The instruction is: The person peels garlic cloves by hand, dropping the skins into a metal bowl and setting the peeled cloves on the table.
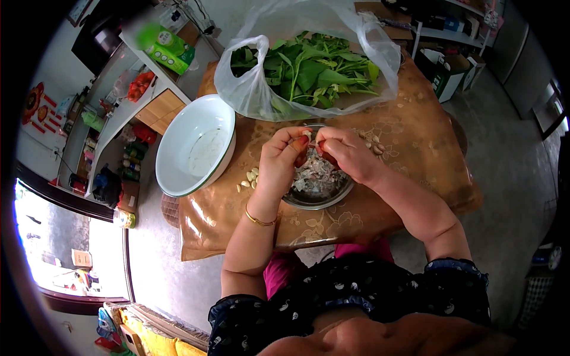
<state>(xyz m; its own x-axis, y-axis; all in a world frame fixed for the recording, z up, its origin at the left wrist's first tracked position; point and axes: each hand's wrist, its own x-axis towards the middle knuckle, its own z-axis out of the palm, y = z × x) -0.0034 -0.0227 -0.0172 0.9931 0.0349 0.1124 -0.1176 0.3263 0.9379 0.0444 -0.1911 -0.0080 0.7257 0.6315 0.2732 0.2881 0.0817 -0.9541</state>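
Above a metal bowl (319, 204) my two hands meet, fingertips almost touching. My left hand (281, 155) is pinched on a small pale piece, which looks like a garlic clove. My right hand (350, 155) is closed at the same spot, its fingertips pressed together; what it pinches is too small to make out. Papery peels (317, 178) fill much of the bowl. White peeled cloves (252, 176) lie on the table left of the bowl, and unpeeled cloves (375, 144) lie to its right, beyond my right hand.
A white enamel basin (199, 145) stands at the table's left edge. An open plastic bag (237, 95) of leafy greens (314, 68) lies at the far side of the brown-covered table (415, 160). Shelves (110, 127) stand to the left.
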